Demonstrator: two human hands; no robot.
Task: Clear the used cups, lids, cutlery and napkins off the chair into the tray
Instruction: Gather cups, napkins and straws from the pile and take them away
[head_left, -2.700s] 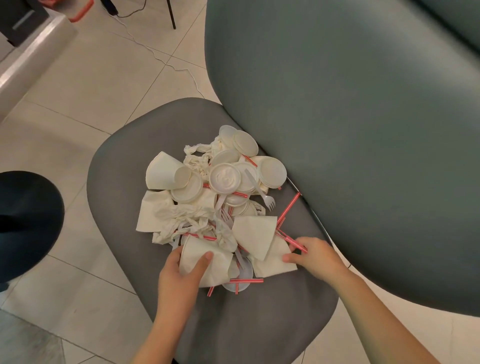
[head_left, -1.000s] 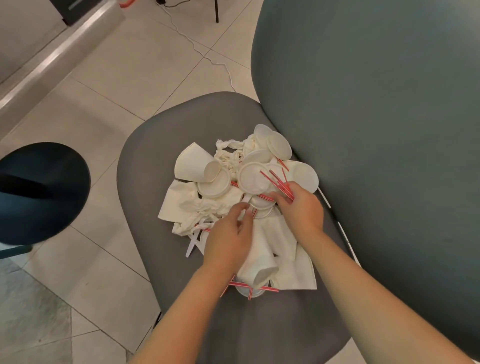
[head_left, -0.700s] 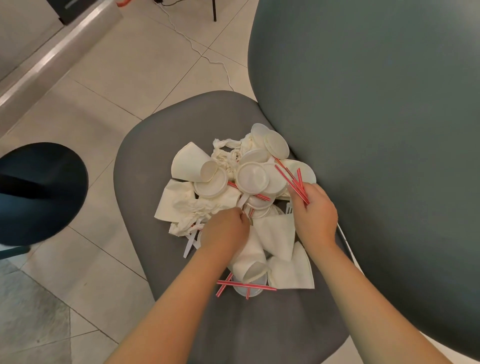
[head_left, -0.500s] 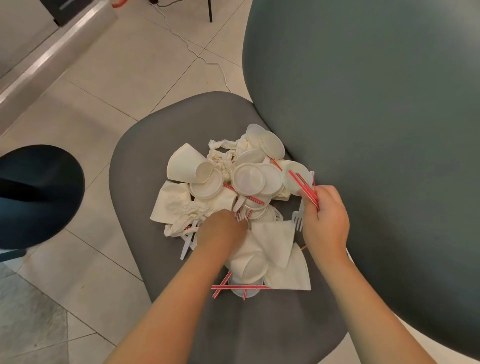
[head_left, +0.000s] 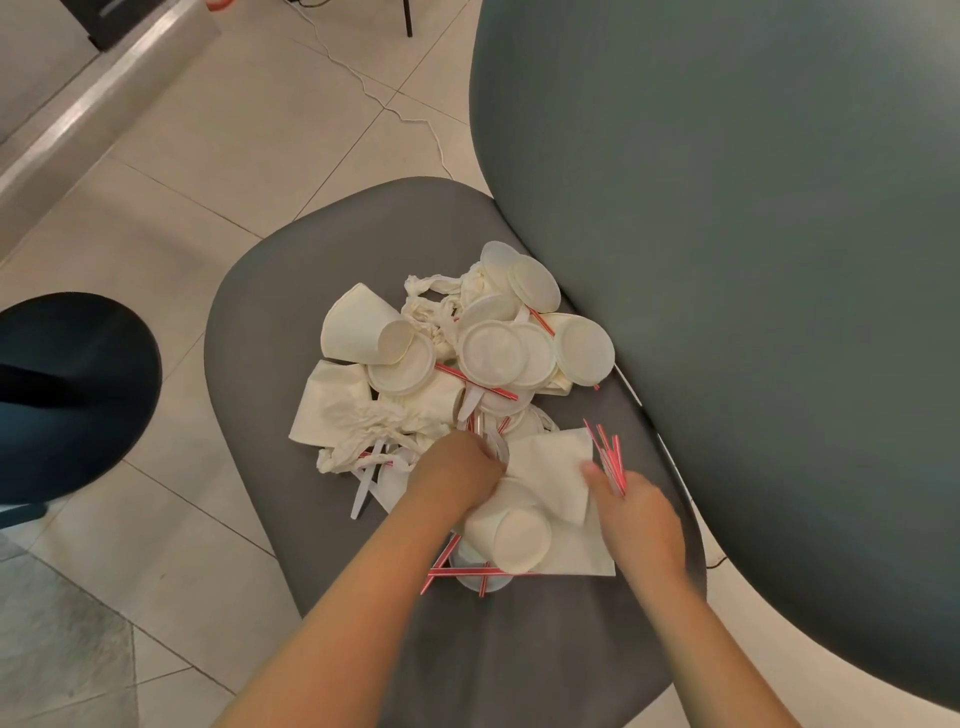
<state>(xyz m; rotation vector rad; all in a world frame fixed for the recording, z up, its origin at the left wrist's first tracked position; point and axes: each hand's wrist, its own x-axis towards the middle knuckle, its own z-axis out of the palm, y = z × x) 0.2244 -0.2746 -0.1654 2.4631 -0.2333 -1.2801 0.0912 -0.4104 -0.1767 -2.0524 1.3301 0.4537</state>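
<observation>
Nearest to us, our two forearms reach down over the front of the grey chair seat. Our left hand is knuckles-up with the fingers curled under into the heap of white litter; whether they have closed on anything we cannot tell, since the fingertips are hidden beneath the hand. Our right hand pinches a bundle of red-striped stirrers, which fan upward from the fingers, and its thumb lies on the edge of a folded napkin. The hand is slightly blurred.

Between our wrists a paper cup lies on its side with its mouth towards us, resting on another flat napkin. A few more striped stirrers are crossed under it at the front of the pile. A white plastic utensil handle pokes out to the left of our left hand.

Farther back we see crumpled tissue, then a second paper cup tipped over with its mouth to the right. Beside it a cluster of round white lids overlaps, running up to the chair's grey-green backrest, with a twisted tissue just left of the farthest lids.

On the tiled floor to our left sits a dark round stool, and a thin white cable trails across the tiles beyond the seat
</observation>
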